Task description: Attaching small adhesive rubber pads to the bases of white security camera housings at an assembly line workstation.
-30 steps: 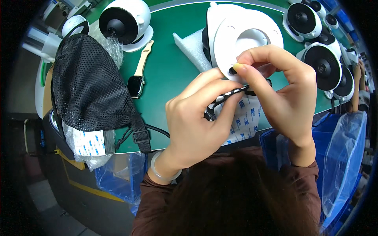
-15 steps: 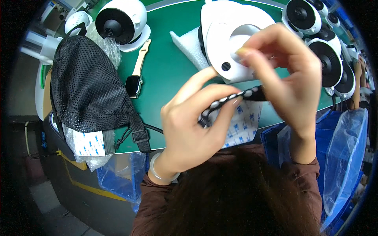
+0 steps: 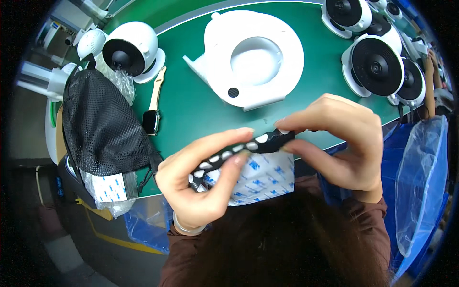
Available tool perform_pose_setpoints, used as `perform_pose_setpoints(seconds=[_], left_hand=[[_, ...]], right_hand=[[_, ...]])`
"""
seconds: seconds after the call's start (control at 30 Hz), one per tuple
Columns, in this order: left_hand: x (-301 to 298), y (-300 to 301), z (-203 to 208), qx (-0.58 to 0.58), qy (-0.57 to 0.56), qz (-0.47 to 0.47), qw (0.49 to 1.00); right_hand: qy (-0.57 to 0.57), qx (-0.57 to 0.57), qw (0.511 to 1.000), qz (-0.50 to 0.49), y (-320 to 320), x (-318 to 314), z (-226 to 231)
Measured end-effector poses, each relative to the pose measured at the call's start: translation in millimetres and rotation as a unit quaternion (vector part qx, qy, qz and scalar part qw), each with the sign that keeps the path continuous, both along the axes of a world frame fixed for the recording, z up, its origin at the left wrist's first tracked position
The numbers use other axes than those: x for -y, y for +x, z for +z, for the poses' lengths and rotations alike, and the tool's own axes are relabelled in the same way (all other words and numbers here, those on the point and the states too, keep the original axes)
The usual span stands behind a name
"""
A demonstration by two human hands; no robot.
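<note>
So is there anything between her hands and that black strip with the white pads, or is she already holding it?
Nothing visible stands between them. The left hand pinches one end of the black strip and the right hand pinches the other, raised over a sheet of white stickers at the green table's edge.

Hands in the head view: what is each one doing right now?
Left hand: closed, pinching the black strip of white pads.
Right hand: closed, pinching the strip's other end.
</note>
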State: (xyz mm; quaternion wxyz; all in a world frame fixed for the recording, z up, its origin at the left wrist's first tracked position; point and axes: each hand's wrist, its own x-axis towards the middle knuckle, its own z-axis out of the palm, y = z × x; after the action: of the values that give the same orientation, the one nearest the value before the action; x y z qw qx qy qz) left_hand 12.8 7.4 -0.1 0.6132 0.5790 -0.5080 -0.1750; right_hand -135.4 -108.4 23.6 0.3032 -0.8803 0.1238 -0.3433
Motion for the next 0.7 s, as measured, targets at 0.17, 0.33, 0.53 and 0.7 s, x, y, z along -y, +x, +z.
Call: perform_pose_setpoints(seconds=[0.17,0.33,0.53,0.7], left_hand=[[-2,-7,4,0.058,0.047,0.055,0.996],[3,-10,0,0.092,0.026,0.078,0.992],[7,-12,-3,0.126,0.011,0.083,0.989],[8,-12,-2,0.148,0.013,0.098,0.984]], right_hand=[[-0.028,-0.024,0.999,-0.007,-2,0,-5],[-0.09,0.043,0.995,-0.028,0,2,-12],[-0.115,0.026,0.991,-0.059,-1,-2,-12],[-0.081,-0.007,0.997,-0.02,1,5,-8]])
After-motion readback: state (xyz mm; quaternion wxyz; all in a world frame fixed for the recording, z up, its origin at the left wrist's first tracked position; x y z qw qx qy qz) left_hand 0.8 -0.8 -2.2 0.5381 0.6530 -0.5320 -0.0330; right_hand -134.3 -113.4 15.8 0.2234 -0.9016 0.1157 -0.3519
